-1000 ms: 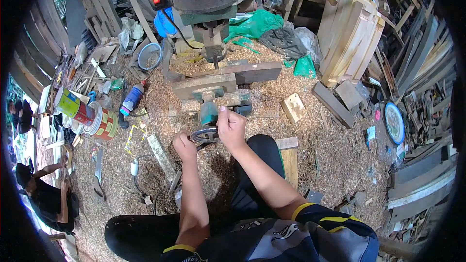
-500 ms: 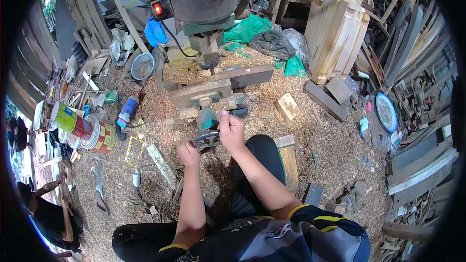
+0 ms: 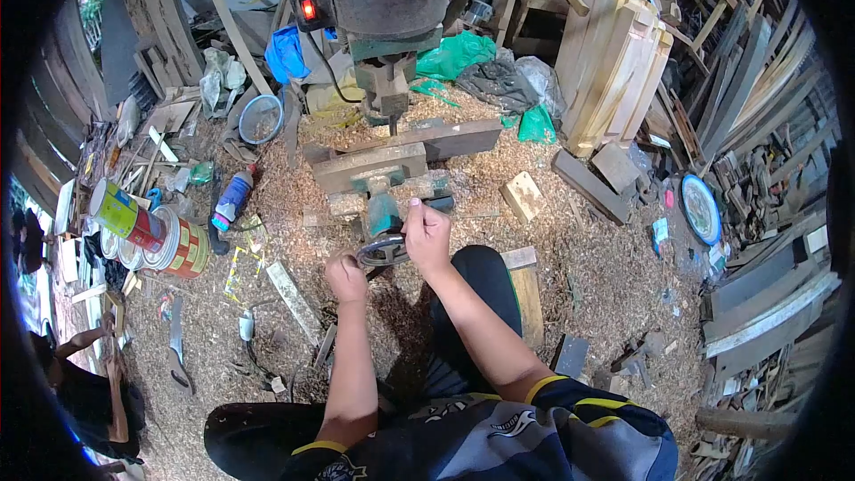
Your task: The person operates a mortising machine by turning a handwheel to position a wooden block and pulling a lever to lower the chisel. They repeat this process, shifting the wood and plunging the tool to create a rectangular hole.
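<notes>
A round metal handwheel (image 3: 383,251) sits at the front of a green vise (image 3: 383,214). My left hand (image 3: 346,277) is closed at the wheel's left side, and my right hand (image 3: 427,236) is closed at its right side. Beyond the vise, a wooden block (image 3: 370,167) stands clamped beside a longer dark board (image 3: 454,140). Over the board hangs the head of a drilling machine (image 3: 385,89), its bit pointing down near the wood. A red switch (image 3: 308,8) glows on the machine's left.
Paint buckets (image 3: 183,248), a spray bottle (image 3: 233,199) and a saw (image 3: 178,347) lie left. Another person's arms (image 3: 114,365) show at the lower left. A small wood block (image 3: 523,196), stacked pale boards (image 3: 614,62) and a blue-rimmed basin (image 3: 702,209) are right.
The view has shifted slightly, so the machine head appears a little further right. Both hands remain closed at the handwheel. The other person's arms have moved slightly.
</notes>
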Demonstrator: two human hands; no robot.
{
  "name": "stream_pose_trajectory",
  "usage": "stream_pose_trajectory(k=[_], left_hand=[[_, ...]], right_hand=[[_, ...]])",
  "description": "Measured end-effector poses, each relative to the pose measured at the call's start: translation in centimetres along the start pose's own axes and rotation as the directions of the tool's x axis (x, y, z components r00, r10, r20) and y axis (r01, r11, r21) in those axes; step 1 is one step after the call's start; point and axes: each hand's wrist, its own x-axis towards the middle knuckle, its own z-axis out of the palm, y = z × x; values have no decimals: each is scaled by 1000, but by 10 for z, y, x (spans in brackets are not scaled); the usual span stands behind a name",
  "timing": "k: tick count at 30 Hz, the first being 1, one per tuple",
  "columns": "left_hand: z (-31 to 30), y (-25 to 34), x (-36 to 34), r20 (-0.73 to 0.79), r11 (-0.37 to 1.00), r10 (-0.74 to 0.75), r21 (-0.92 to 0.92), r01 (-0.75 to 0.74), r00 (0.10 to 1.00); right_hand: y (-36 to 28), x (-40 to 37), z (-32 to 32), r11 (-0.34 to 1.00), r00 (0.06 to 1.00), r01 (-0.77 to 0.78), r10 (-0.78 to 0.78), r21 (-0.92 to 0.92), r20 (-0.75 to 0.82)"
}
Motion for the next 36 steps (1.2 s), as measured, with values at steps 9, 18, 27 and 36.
stream_pose_trajectory(k=[9,18,27,36], left_hand=[[7,-18,-2,63,996,-61,75,56,996],[3,-17,-3,42,997,-13,78,10,999],[4,4,20,-62,952,-109,-292,87,992],[-19,115,67,146,954,81,-297,-35,986]], right_hand=[[-6,3,0,999,1000,25,-26,-40,-10],[-7,1,1,999,1000,19,-19,-28,-8],[-1,1,1,1000,1000,19,-19,-7,-9],[2,2,-3,999,1000,-20,21,-42,13]])
